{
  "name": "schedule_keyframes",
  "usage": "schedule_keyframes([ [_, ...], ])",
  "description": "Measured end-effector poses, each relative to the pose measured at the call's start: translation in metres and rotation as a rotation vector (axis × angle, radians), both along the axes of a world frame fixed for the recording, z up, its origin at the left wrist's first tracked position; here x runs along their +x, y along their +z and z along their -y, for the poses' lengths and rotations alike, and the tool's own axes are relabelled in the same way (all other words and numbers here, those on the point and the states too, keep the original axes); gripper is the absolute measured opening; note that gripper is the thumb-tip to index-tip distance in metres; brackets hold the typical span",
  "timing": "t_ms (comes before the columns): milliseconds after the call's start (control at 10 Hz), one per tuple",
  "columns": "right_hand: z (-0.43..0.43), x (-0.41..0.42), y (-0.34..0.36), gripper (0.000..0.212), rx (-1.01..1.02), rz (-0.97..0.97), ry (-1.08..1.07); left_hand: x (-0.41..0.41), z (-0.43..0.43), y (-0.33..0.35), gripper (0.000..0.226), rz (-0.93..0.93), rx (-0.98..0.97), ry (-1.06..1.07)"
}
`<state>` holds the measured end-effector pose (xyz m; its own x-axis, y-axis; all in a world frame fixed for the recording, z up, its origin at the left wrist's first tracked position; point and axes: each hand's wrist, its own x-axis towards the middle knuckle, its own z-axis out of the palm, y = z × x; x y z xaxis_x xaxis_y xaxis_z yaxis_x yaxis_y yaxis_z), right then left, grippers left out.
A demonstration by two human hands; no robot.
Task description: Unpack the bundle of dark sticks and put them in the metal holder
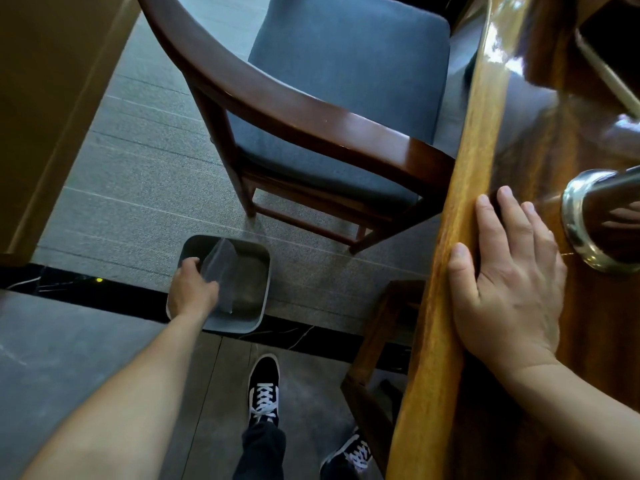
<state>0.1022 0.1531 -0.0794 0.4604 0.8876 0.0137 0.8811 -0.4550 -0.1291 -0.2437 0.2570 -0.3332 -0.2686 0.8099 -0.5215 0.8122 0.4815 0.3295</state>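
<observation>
My left hand (192,289) pinches clear wrapper (221,271) over the bin (239,322). Right hand (509,282) flat, empty, on tabletop (450,209) beside metal holder (588,216). Unwrapping looks done; sticks unseen.

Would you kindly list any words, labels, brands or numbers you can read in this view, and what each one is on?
None can be read: the clear wrapper held over the grey bin, the metal holder, the table, chair and sneakers show no legible text.
</observation>
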Motion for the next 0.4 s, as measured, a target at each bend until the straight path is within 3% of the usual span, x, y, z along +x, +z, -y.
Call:
schedule_keyframes([
  [100, 0.001, 0.0, 0.0, 0.066, -0.01, 0.002, 0.001, 0.008, 0.003, 0.005, 0.069, -0.04, -0.07, -0.064],
  [400, -0.001, -0.002, 0.009, 0.066, -0.015, -0.001, 0.0, 0.024, 0.003, 0.045, 0.068, -0.102, -0.144, -0.326],
])
